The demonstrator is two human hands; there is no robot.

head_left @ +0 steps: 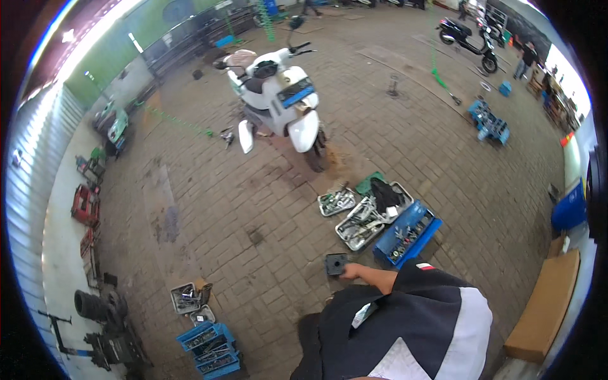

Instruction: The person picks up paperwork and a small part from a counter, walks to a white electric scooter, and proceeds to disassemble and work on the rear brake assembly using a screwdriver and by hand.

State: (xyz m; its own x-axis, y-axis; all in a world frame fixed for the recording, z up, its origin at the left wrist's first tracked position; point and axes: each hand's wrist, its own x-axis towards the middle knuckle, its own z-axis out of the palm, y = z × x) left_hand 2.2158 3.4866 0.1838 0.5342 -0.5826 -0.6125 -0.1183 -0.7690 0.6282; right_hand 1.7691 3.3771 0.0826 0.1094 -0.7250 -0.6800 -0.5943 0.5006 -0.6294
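My right hand [350, 271] reaches out from a dark short sleeve at the lower right. Its closed fingers grip the edge of a dark, square, box-like part [335, 265] with a round mark or hole in the middle. The part is just above or on the brick paving; I cannot tell which. Close beyond it lie a metal tray of wrenches and other tools [359, 229] and an opened blue toolbox [407, 235] with small parts inside. A black cloth or bag [384, 195] covers part of the tray. My left hand does not show.
A white scooter [272, 101] with loosened panels stands ahead. A smaller tool tray [337, 201] sits beside the larger one. At lower left is another blue toolbox [209, 348]; a third [489, 123] stands far right. A cardboard box [544, 307] leans near the right wall.
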